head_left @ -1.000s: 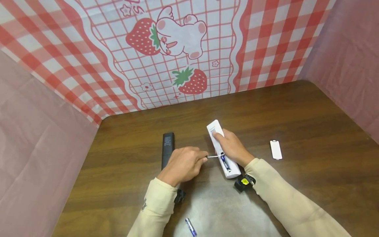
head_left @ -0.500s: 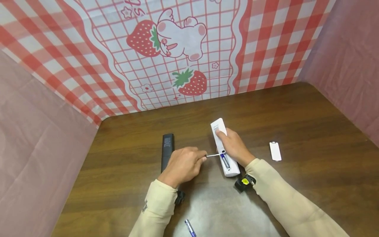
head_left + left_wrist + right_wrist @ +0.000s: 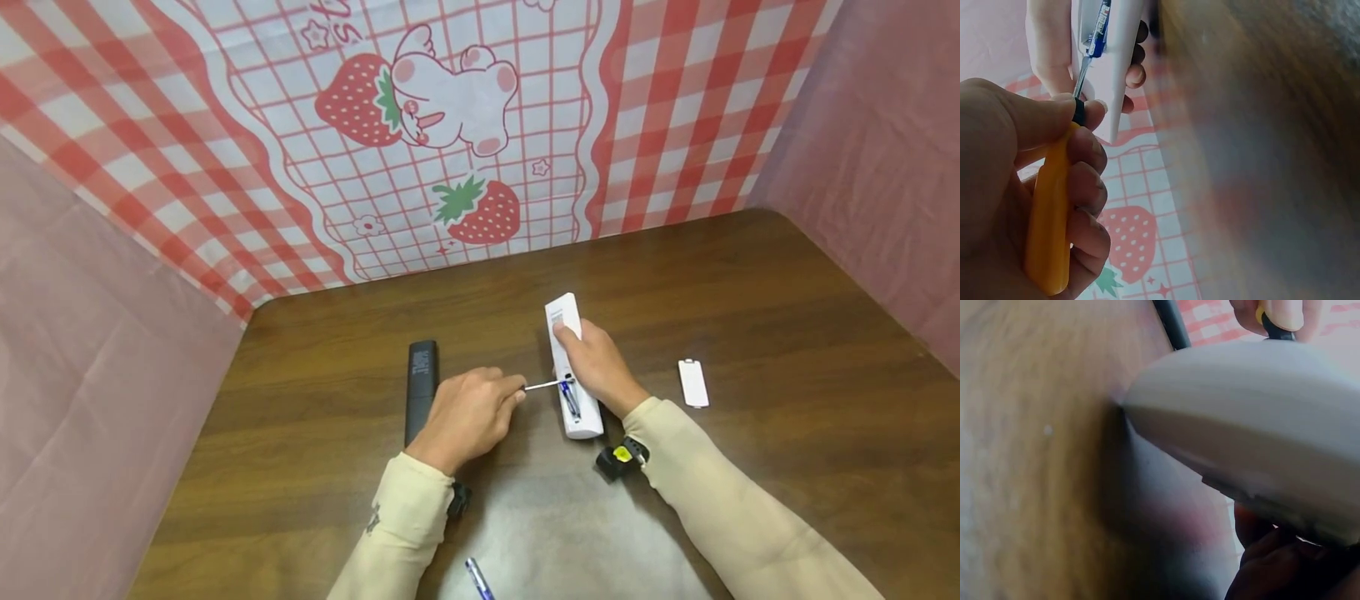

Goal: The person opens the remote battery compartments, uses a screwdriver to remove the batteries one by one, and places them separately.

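Observation:
My left hand (image 3: 474, 417) grips a screwdriver (image 3: 1051, 212) with a yellow-orange handle and black collar. Its thin metal shaft reaches to the end of a blue and silver battery (image 3: 1099, 39) lying in the open battery compartment of a white remote control (image 3: 564, 315). The right hand (image 3: 606, 371) holds that remote from the right side, thumb on its back, with the compartment facing up. In the left wrist view, curled fingers show behind the remote. From the right wrist, the remote's pale shell hides the compartment.
A black remote control (image 3: 422, 379) lies left of centre, partly behind the left hand. The white battery cover (image 3: 693, 383) rests on the table (image 3: 795, 333) at right. A loose battery (image 3: 478, 578) lies near the front. A checked cloth (image 3: 675, 100) hangs behind.
The white remote has shifted a little right and away from me in the right hand. My left hand has barely moved, and the screwdriver tip stays at the battery's end.

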Action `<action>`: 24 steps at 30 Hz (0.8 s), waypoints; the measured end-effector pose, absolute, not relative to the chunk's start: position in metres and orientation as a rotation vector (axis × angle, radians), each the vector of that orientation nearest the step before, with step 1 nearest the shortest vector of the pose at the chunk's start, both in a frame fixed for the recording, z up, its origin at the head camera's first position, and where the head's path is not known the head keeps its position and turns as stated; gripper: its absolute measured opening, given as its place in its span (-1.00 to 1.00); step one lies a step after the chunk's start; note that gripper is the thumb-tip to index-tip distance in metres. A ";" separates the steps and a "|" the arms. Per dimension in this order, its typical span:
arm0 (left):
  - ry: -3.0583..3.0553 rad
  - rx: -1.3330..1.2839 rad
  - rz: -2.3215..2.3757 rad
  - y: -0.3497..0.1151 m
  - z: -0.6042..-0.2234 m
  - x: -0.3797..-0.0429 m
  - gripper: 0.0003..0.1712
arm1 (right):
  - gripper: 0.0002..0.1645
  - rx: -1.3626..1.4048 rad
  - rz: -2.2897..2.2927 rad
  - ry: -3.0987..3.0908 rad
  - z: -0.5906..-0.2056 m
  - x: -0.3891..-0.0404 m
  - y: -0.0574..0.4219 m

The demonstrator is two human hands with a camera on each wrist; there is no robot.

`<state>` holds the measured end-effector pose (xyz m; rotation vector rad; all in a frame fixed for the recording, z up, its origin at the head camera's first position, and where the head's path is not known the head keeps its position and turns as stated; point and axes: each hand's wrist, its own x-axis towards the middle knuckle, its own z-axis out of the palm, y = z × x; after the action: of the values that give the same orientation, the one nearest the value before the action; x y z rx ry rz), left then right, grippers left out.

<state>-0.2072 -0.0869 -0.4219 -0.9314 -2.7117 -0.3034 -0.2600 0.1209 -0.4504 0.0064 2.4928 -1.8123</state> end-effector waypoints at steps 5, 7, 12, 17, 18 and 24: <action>-2.740 -0.892 -0.327 -0.089 -0.423 -0.207 -0.88 | -0.48 0.039 -1.790 2.502 -0.448 -0.260 0.120; -2.756 -0.878 -0.332 -0.090 -0.423 -0.207 -0.87 | -0.49 0.058 -1.765 2.512 -0.447 -0.260 0.120; -2.783 -0.875 -0.340 -0.090 -0.423 -0.207 -0.86 | -0.48 0.083 -1.675 2.577 -0.445 -0.260 0.121; -2.816 -0.894 -0.343 -0.088 -0.426 -0.207 -0.85 | -0.45 0.065 -1.589 2.648 -0.444 -0.261 0.122; -2.827 -0.897 -0.340 -0.087 -0.427 -0.207 -0.84 | -0.44 0.056 -1.571 2.661 -0.445 -0.261 0.122; -2.861 -0.903 -0.302 -0.083 -0.429 -0.208 -0.84 | -0.29 0.040 -1.523 2.690 -0.445 -0.262 0.123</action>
<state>-0.2082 -0.0830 -0.4295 -0.9028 -2.8613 -0.3024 -0.2616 0.1232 -0.4452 0.0400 2.6900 -1.5225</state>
